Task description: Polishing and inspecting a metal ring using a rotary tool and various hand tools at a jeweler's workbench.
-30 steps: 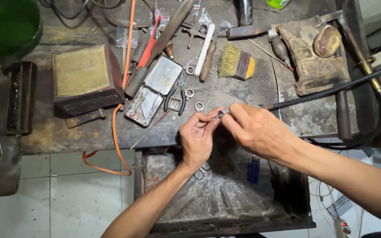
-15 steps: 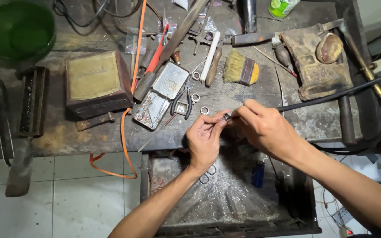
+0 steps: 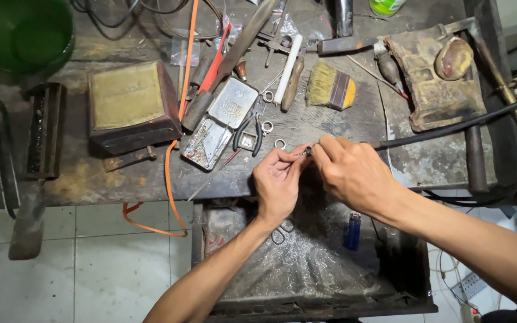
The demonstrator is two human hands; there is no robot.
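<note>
Two hands meet over the front edge of the tabletop [image 3: 121, 185] in the head view, the only one here. Left hand [image 3: 277, 186] comes up from below, fingers pinched narrow on a small metal piece [image 3: 307, 150], prob. a ring or link, too small to tell. Right hand [image 3: 354, 173] comes in from the right, closed around the tip of a thin black hose tool [image 3: 450, 127], w/ its fingertips right at the same piece. Piece sits between both hands, just right of the left hand's fingertips and at the left end of the right hand; both touch or nearly touch it, neither clearly nearer. Hose's long axis runs right and slightly up, away from the piece.

Just beside, to the left: a loose metal ring [image 3: 280, 143], small pliers [image 3: 248, 128], an open tin [image 3: 221, 122]. Farther up, a brush [image 3: 330, 91]. Below the hands, a dusty tray [image 3: 312, 269] w/ a blue lighter [image 3: 352, 231].
</note>
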